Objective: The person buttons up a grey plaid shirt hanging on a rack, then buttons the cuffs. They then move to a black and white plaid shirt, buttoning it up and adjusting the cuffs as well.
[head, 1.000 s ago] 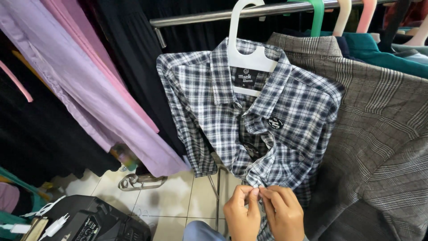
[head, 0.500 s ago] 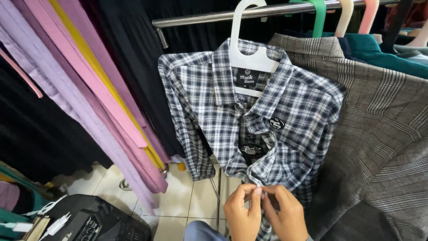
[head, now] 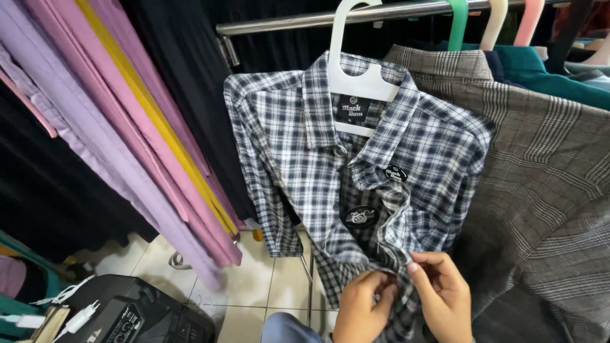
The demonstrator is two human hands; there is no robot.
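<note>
Blue-and-white checked cotton, a small shirt [head: 356, 184] on a white hanger [head: 356, 76], hung from the metal rail [head: 394, 11] in front of you. Both your hands sit at the shirt's lower front, low in frame. Your left hand [head: 363, 308] pinches the placket edge, fingers together on the cloth. Your right hand [head: 445, 302] does the same from the other side, thumb and fingertips closed on the fabric, the two hands almost touching.

Progress, as a judgement: the work looks like doing up or undoing the front. The collar area lies open, and the front gapes in the middle, showing a dark panel with a round black tag [head: 361, 216]. A second black tag [head: 395, 173] sits on the chest. The hands are at the lowest visible part of the front, so the upper part seems unfastened and only the bottom is being handled. Whether a button is going in or coming out, you can't tell.

Hard to read: the button itself is hidden under your fingers. The shirt hem and your wrists are cut off by the frame edge. To the right hangs a grey checked jacket [head: 540, 190], touching the shirt. To the left hang lilac, pink and yellow cloths [head: 127, 140]. A black box [head: 140, 314] sits on the tiled floor [head: 254, 286], partly cut off.
</note>
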